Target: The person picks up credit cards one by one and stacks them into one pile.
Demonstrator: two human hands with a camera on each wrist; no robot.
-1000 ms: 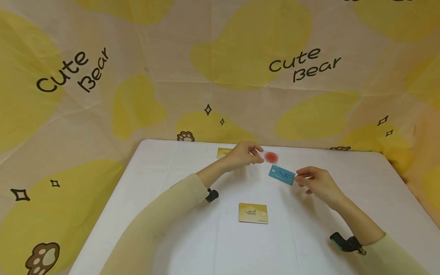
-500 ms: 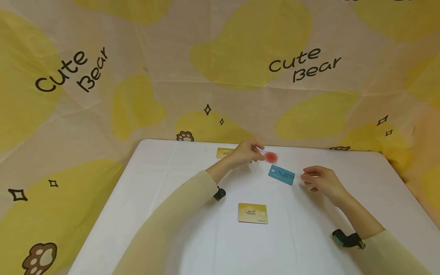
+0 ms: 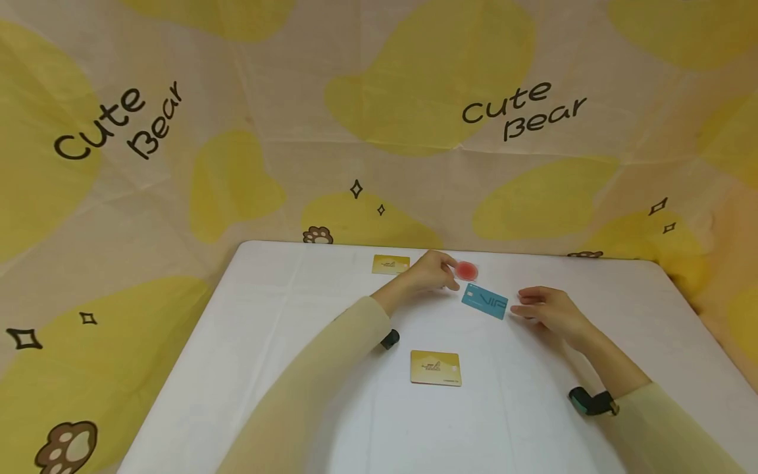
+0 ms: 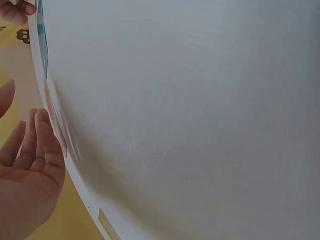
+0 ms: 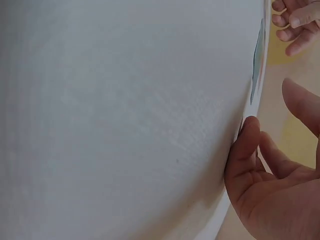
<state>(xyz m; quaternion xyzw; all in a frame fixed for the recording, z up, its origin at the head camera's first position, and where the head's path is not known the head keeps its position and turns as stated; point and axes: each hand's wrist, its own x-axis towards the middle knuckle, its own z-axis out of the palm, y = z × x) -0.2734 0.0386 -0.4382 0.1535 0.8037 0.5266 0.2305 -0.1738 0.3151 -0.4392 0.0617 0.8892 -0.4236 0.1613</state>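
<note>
My left hand (image 3: 431, 271) reaches over the far part of the table, fingers at the left side of a flat red disc (image 3: 466, 270) with a clear surround. In the left wrist view its thumb and fingers are spread apart with nothing between them, beside the red piece (image 4: 54, 117). A blue card (image 3: 485, 301) marked "VIP" lies slanted just in front of the disc. Close to the card's right end is my right hand (image 3: 547, 313), thumb and fingers apart and holding nothing. In the right wrist view the blue card (image 5: 258, 60) shows nearly edge-on beyond the fingers.
One yellow card (image 3: 435, 368) lies nearer on the white table (image 3: 331, 421). Another yellow card (image 3: 391, 264) is at the back edge, left of my left hand. A patterned cloth (image 3: 408, 118) hangs behind the table. Dark wrist cameras (image 3: 592, 401) sit at both sleeves.
My right hand has come off the blue card's end, drawn back a little and moved close again. My left hand has shifted slightly right, its thumb and fingers spreading. The cards stay put.
</note>
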